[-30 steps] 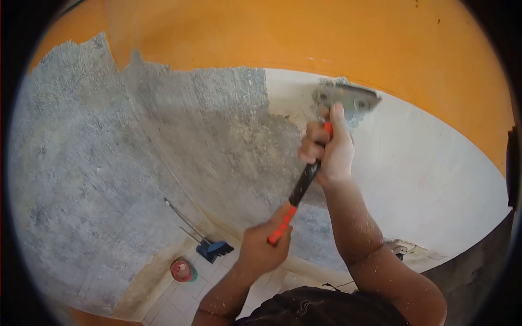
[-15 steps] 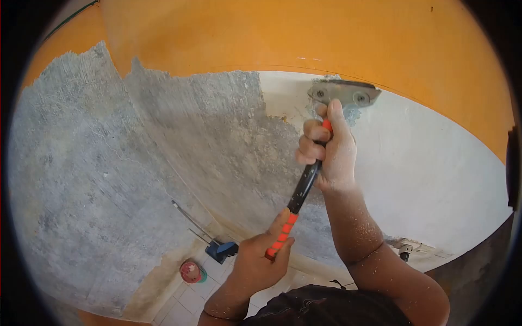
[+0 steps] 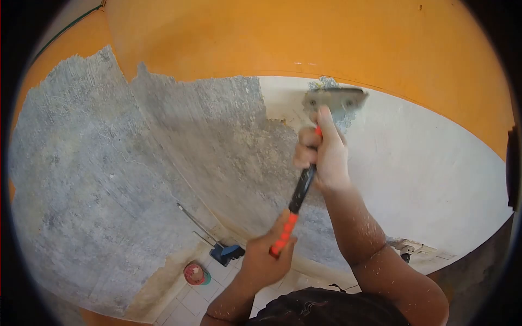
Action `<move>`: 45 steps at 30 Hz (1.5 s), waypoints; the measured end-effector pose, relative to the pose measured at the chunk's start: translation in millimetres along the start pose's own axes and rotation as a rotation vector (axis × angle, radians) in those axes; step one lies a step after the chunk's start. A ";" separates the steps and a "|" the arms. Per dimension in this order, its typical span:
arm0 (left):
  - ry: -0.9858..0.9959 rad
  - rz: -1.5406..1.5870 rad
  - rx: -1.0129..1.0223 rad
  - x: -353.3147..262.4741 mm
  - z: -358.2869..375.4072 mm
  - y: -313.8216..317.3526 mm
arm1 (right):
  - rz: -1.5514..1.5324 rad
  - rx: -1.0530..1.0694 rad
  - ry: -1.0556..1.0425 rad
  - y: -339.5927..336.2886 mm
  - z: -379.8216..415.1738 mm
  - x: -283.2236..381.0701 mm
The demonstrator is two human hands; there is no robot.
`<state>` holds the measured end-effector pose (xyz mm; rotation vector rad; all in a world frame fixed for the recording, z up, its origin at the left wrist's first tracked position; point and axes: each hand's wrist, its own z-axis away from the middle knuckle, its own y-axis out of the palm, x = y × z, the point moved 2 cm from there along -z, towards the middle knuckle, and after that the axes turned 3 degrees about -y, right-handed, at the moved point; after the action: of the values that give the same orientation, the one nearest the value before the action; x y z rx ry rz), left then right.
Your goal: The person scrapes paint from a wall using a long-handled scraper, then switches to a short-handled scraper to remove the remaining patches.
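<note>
A long-handled wall scraper [image 3: 302,189] with a black and orange handle slants up across the view. My left hand [image 3: 267,259] is wrapped round the orange grip at its lower end. Higher up, my right hand [image 3: 327,155] grips the handle close to the head, with the thumb stretched along it. The wide metal head, a little blurred, lies against the white painted part of the wall [image 3: 418,163], just below the orange paint [image 3: 304,38]. Around the head a rough grey patch shows where the white coat is gone.
Bare grey plaster [image 3: 81,163] covers the left wall and much of the facing wall. On the tiled floor below stand a red and green bucket [image 3: 196,273] and a blue dustpan [image 3: 225,253] with a long handle. A fitting [image 3: 406,252] sits low on the right wall.
The scraper head has moved slightly down and to the left along the wall, with my right hand following. More of the grey patch shows above the blade. Both hands keep their hold.
</note>
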<state>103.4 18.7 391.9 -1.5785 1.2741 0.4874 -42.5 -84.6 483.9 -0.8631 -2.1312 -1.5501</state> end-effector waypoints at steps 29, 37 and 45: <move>0.028 0.121 -0.042 -0.7 -16.7 -8.9 | 0.062 -0.167 -0.062 18.3 -5.7 7.2; 0.047 0.049 -0.046 5.6 -10.2 -2.9 | 0.079 -0.144 -0.068 7.9 -3.9 1.5; 0.068 0.143 -0.043 35.8 -2.9 22.1 | 0.084 -0.063 -0.071 -19.5 5.4 -9.1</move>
<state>95.8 0.2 354.8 -1.5580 1.4438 0.5576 -48.4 -85.9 462.5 -1.0298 -2.0756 -1.5740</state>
